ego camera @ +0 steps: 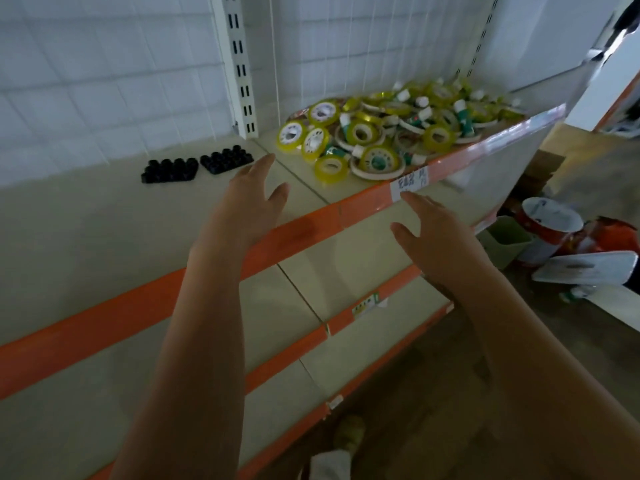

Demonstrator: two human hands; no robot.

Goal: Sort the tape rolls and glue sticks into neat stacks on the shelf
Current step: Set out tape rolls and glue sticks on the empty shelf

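Both arms reach in from the bottom of the frame: left hand (251, 199) flat and empty over the shelf (104, 209), right hand (436, 233) spread and empty before its orange edge. Beyond, upper right, tape rolls (363, 133) and glue sticks (462, 114) lie jumbled. Upper left, two black trays (197, 164).
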